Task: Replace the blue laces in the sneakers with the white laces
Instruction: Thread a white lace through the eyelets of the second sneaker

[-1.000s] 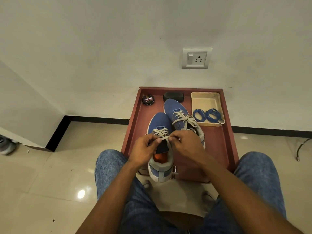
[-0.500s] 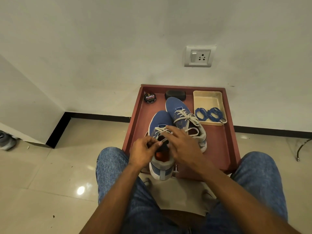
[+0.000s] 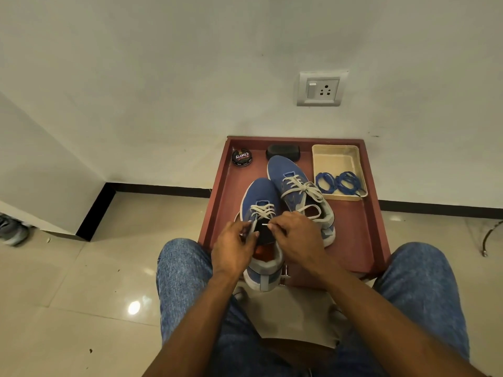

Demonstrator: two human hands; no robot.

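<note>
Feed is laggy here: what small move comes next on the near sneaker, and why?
Probably thread the white lace tip pinched by the right hand through the next eyelet: the near sneaker is laced only partway, its left end held by the left hand.

I'm sitting in a home, in a bare room corner: glossy floor tiles (image 3: 68, 281), a white wall (image 3: 163, 77) with a black skirting (image 3: 158, 188), a wall socket (image 3: 321, 88), and a shoe (image 3: 12, 230) lying by the partition.
</note>
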